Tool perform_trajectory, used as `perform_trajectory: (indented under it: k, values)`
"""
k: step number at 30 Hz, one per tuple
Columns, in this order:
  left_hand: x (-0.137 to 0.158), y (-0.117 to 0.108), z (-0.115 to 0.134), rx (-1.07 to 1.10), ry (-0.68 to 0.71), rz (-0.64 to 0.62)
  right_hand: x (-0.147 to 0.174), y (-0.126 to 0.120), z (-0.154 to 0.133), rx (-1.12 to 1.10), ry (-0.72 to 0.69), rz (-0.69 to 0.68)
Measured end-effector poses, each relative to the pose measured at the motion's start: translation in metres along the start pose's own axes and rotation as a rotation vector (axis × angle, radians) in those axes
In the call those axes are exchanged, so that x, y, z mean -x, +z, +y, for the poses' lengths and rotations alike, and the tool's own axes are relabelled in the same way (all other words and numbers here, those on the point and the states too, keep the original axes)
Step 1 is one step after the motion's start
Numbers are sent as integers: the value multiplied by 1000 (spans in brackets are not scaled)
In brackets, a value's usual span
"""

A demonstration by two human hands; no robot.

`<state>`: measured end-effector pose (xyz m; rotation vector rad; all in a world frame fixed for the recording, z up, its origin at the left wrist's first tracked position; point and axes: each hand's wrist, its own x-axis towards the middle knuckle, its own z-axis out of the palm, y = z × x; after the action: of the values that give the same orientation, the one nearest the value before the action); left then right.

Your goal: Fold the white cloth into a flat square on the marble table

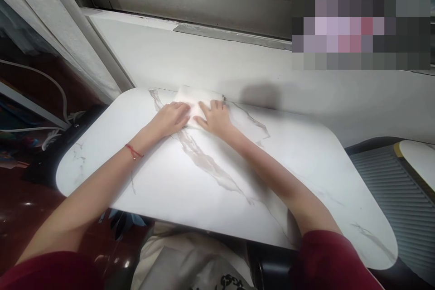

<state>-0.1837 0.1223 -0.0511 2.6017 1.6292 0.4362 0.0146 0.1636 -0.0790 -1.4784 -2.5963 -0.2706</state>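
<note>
Near the far edge of a white marble-patterned table (210, 195), a thin white sheet (189, 95), like a tissue or paper, lies against the wall side. My left hand (170, 117) is at its left part, fingers bent and close together on the sheet, thumb near its lower edge. On the right part rests my right hand (217, 117), its fingers spread out and pressing down on the sheet. The two hands are a small gap apart. Whether the sheet is folded is hard to make out. A small dark object (223, 99) shows just beside the right fingertips.
A pale wall (204, 61) with a metal window frame (204, 2) above it borders the table's far side. A grey ribbed surface (390, 190) stands at the right. White cables (44, 72) and dark reddish flooring (23, 213) are at the left.
</note>
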Motion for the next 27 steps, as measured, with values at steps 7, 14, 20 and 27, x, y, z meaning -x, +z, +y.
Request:
perform_trajectory:
  k: [7,14,20,27]
  values:
    - [3,-24,1,26,-96,-115,22,-24,-40,56,31,-55]
    - [25,-69,-3,177,-287,-575,64,-66,-92,108,-149,-207]
    - [32,-75,-6,203,-502,-875,112,-73,-127,218,-421,-87]
    - [33,-80,-33,350,-666,-909,127,-70,-142,92,-604,88]
